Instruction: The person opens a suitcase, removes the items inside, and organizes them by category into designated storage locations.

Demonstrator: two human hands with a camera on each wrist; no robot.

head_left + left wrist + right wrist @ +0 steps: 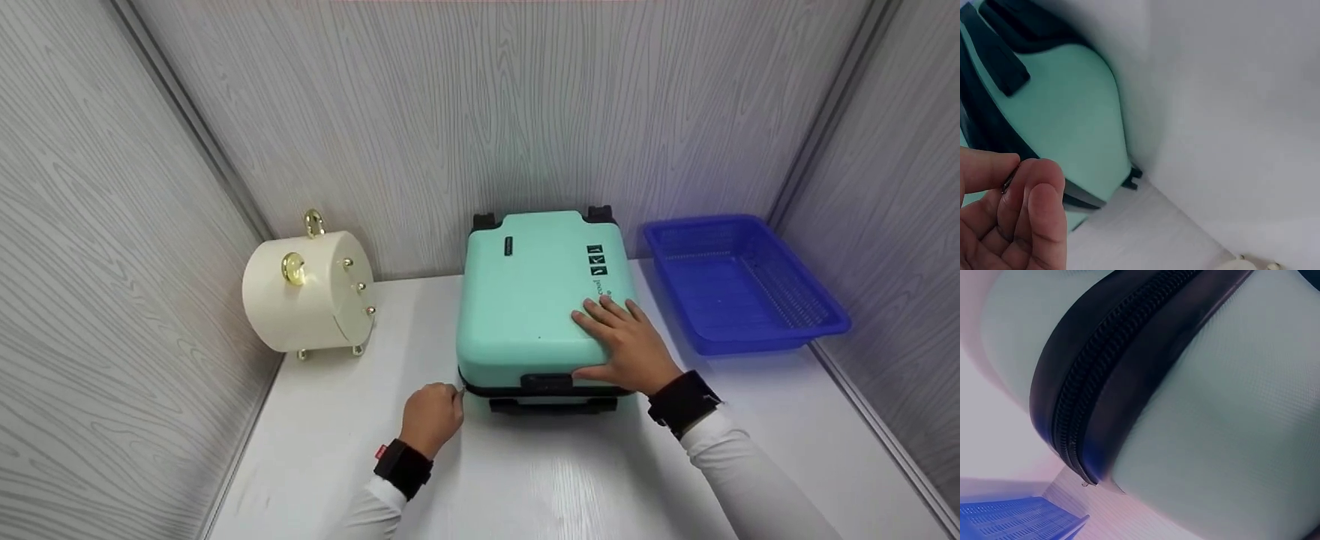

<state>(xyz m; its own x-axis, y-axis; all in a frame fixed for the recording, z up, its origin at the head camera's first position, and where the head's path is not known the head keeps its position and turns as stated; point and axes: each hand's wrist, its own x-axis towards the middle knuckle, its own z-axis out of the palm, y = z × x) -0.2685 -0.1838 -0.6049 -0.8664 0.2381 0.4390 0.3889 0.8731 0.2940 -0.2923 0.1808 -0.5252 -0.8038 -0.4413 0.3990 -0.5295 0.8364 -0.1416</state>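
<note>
A mint-green hard-shell suitcase [536, 300] lies flat on the white table, its wheels toward the back wall. At its near left corner my left hand [433, 416] pinches a small metal zipper pull [1009, 181] between thumb and curled forefinger. My right hand [630, 349] rests on the near right part of the lid, fingers spread and thumb beside the black side handle [547, 381]. In the right wrist view the black zipper [1086, 379] runs round a corner of the case; the right hand's fingers are out of that view.
Left of the suitcase stands a cream drum-shaped box [292, 319] with gold knobs and feet. A blue plastic basket [690, 319] sits to the right. Wood-grain panels [420, 135] enclose the table at the back and sides.
</note>
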